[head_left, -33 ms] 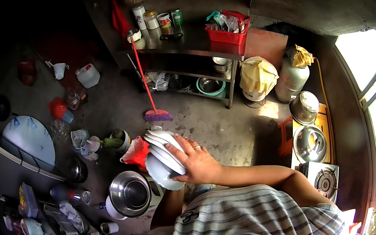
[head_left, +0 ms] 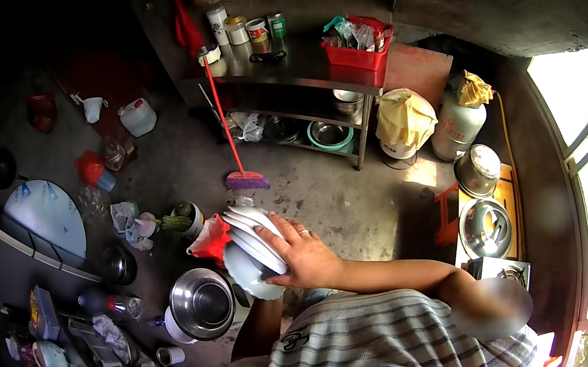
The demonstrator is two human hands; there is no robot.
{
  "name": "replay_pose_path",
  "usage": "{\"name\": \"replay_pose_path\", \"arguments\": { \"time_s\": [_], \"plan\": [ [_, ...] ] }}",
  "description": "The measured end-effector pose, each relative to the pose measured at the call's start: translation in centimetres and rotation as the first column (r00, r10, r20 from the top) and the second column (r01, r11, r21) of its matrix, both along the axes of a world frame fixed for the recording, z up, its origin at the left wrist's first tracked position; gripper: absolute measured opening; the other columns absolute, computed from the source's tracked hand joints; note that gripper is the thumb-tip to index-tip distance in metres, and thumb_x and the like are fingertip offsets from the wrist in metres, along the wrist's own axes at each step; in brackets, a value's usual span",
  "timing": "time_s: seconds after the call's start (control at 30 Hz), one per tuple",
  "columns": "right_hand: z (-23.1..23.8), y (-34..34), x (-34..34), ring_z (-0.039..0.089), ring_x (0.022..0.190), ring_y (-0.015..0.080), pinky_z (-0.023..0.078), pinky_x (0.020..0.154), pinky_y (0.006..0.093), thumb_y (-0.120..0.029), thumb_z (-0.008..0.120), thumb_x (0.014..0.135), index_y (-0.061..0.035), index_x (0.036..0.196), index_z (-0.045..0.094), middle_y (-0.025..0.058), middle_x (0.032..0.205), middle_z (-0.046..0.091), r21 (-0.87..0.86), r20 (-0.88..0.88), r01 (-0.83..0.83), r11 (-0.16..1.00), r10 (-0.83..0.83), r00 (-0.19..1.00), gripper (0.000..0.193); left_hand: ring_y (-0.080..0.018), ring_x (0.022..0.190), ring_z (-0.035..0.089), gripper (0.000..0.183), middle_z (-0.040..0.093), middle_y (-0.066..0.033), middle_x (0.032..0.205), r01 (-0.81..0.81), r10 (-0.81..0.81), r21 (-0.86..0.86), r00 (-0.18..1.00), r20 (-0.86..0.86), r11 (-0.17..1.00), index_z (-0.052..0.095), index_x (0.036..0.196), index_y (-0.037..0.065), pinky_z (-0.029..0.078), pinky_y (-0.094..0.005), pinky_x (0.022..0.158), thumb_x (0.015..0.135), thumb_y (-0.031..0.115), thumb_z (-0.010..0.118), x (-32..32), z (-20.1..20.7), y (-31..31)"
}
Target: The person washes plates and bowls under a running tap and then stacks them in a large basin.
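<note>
A tilted stack of several white plates (head_left: pixel 252 247) with scalloped edges is held in front of my chest. My right hand (head_left: pixel 306 256) wraps round the stack's right side, fingers over the upper rims and thumb at the lower edge; a ring is on one finger. My left forearm rises to the underside of the plates, and my left hand itself is hidden behind them. Just left of the plates is a shiny steel basin (head_left: pixel 203 303) on a white base. A red and white plastic bag (head_left: pixel 210 240) lies beyond the stack.
A steel shelf table (head_left: pixel 269 66) stands ahead, carrying jars and a red basket (head_left: pixel 359 56). A red broom (head_left: pixel 229 132) leans on it. At right are a gas cylinder (head_left: pixel 459 127), lidded pots (head_left: pixel 478 171) and a stove (head_left: pixel 499 270). Crowded dishes and racks (head_left: pixel 90 343) fill the lower left.
The plates and my right hand have shifted slightly to the left. A blurred patch now covers my right elbow and part of the stove.
</note>
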State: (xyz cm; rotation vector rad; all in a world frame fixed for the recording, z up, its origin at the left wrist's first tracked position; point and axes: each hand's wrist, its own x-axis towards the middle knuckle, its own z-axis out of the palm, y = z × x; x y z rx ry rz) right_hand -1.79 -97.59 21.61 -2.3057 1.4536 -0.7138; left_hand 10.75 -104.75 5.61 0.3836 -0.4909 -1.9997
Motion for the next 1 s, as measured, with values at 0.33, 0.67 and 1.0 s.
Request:
{"name": "replay_pose_path", "arguments": {
  "time_s": [0.33, 0.67, 1.0],
  "plan": [
    [-4.7, -19.6, -5.0, 0.035, 0.116, 0.0443, 0.036, 0.095, 0.0424, -0.033, 0.073, 0.064, -0.0062, 0.134, 0.02, 0.027, 0.134, 0.021, 0.155, 0.228, -0.145, 0.977, 0.108, 0.968, 0.092, -0.0208, 0.118, 0.039, 0.049, 0.038, -0.0076, 0.129, -0.229, 0.226, -0.106, 0.973, -0.039, 0.968, 0.03, 0.131, 0.009, 0.032, -0.034, 0.099, 0.092, 0.039, 0.035, -1.5, -2.9, -16.3],
    [-14.9, -43.6, -13.6, 0.032, 0.122, 0.0246, 0.027, 0.1, 0.0313, 0.009, 0.046, 0.075, -0.0088, 0.135, 0.016, 0.0157, 0.134, 0.03, 0.378, 0.819, -0.096, 0.921, -0.285, 0.498, 0.069, -0.0151, 0.083, 0.056, 0.039, 0.059, -0.006, 0.096, -0.238, 0.14, -0.027, 0.473, 0.87, 0.971, 0.057, 0.103, -0.001, 0.046, -0.0292, 0.071, 0.074, 0.024, 0.067, -5.4, 1.2, -41.2],
    [-16.8, -62.0, -25.9, 0.039, 0.116, 0.023, 0.034, 0.097, 0.0334, 0.011, 0.03, 0.078, -0.0065, 0.135, 0.017, 0.0115, 0.128, 0.036, 0.565, 0.816, 0.032, 0.825, -0.564, 0.125, 0.061, -0.0216, 0.096, 0.054, 0.047, 0.055, -0.0132, 0.105, 0.086, 0.094, -0.151, 0.468, 0.879, 0.985, 0.046, 0.112, -0.002, 0.045, -0.0334, 0.08, 0.07, 0.012, 0.059, -18.8, 0.1, -65.5]
  ]
}}
